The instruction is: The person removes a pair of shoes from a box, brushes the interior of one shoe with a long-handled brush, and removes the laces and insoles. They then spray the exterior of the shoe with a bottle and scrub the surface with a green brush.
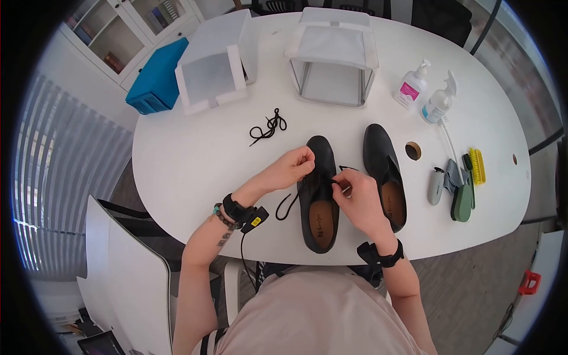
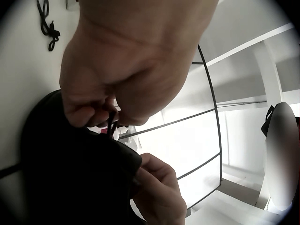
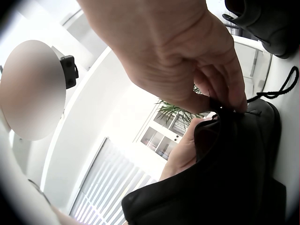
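A black lace-up shoe [image 1: 320,222] with a tan insole lies on the table, toe pointing away from me. Over its left front, my left hand [image 1: 294,167] has its fingers curled; a short black shoelace [image 2: 112,124] shows between finger and thumb. My right hand [image 1: 360,198] is at the shoe's right side, thumb and fingers pinching the edge of the lacing flap [image 3: 224,112]. What lies under those fingertips is partly hidden. One lace length [image 1: 285,208] curves over the table left of the shoe; another loop [image 3: 281,91] sticks out beyond the right hand.
The matching black shoe [image 1: 383,171] lies close on the right. A loose black lace [image 1: 269,128] lies beyond the left hand. Two clear-front boxes [image 1: 334,59], a blue case [image 1: 157,77], pump and spray bottles [image 1: 411,87], and brushes [image 1: 463,204] stand or lie farther off. The table has a round hole [image 1: 413,151].
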### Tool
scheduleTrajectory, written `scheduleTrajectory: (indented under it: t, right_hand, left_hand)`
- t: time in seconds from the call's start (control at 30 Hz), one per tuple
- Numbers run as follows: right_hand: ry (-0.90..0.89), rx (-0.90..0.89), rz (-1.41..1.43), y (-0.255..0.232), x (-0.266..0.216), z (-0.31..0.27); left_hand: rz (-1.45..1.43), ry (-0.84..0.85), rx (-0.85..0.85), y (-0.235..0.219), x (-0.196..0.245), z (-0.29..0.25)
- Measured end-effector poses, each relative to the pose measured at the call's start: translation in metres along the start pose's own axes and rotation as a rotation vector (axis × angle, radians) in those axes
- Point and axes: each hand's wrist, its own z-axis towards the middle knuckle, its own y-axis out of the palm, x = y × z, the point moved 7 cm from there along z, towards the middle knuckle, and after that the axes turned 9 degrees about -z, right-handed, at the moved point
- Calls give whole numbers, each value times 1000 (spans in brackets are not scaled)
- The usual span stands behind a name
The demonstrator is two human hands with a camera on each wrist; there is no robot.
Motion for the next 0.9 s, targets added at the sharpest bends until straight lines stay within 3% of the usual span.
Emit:
scheduleTrajectory:
  t: [0.03, 0.1, 0.23, 0.3, 0.33, 0.4, 0.43, 0.5, 0.53, 0.6, 0.63, 0.7, 0.73, 0.8, 0.9]
  right_hand:
    - [6, 12, -4, -1, 1, -1]
    - [12, 23, -7, -1, 4, -1]
    - [4, 35, -29, -1, 3, -2]
    - [8, 30, -28, 0, 3, -1]
    - [8, 32, -42, 1, 4, -1]
    - [6, 32, -57, 0, 3, -2]
    - [11, 29, -55, -2, 1, -2]
    - [12, 24, -52, -2, -1, -1]
    - [8, 32, -60, -3, -1, -1]
    - [8, 44, -64, -3, 0, -1]
    - [13, 45, -56, -3, 1, -2]
    - [21, 48, -48, -3, 2, -4]
    - [17, 50, -43, -3, 2, -3]
    - [12, 51, -38, -2, 2, -3]
    - [2, 52, -21, 1, 2, -2]
  left_hand:
    - [1, 1, 0, 0, 2, -1]
    - [7, 173, -103, 8, 21, -6]
    - [48, 132, -118, 5, 29, -10]
    - [338, 256, -85, 9, 42, -15]
    - [338, 255, -83, 12, 45, -16]
    - [793, 588, -29, 26, 69, -26]
    - [791, 587, -24, 27, 69, -27]
    - [1188, 830, 65, 39, 77, -36]
    - [1192, 829, 68, 42, 74, -35]
    - [838, 727, 336, 23, 68, -33]
    - [839, 726, 332, 19, 63, -32]
    - [652, 323, 400, -11, 41, -23]
    - [652, 323, 399, -15, 41, -24]
    - [100, -125, 226, -16, 7, -20]
    - [307, -85, 238, -14, 11, -28]
